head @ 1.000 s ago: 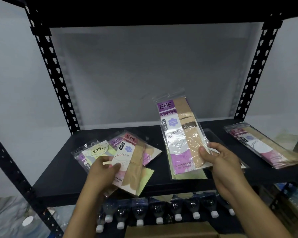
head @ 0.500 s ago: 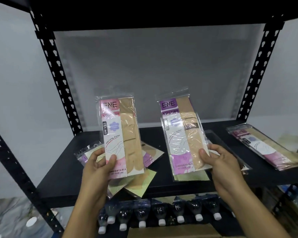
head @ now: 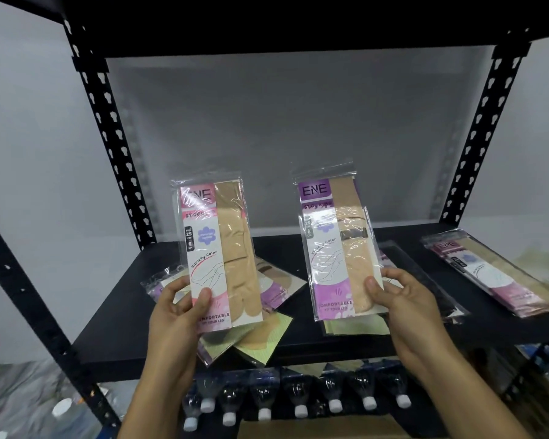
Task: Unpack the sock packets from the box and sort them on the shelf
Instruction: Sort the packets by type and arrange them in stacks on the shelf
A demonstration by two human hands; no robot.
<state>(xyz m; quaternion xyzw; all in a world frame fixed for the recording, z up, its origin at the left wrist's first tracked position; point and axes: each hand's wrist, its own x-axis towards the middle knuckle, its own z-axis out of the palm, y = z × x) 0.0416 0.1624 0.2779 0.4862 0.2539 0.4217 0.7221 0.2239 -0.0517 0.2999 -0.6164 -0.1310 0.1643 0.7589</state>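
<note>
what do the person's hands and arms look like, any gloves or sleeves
The left hand and right hand are bare: no gloves, rings or watch visible. The left forearm and right forearm are bare too, no sleeve in view.

A black metal rack was formed by perforated uprights and a dark shelf, with a second board fitted overhead. A translucent grey sheet was fixed across the rear. A pale grey wall was seen behind the rack on both sides. Even, diffuse lighting was noted.
</note>
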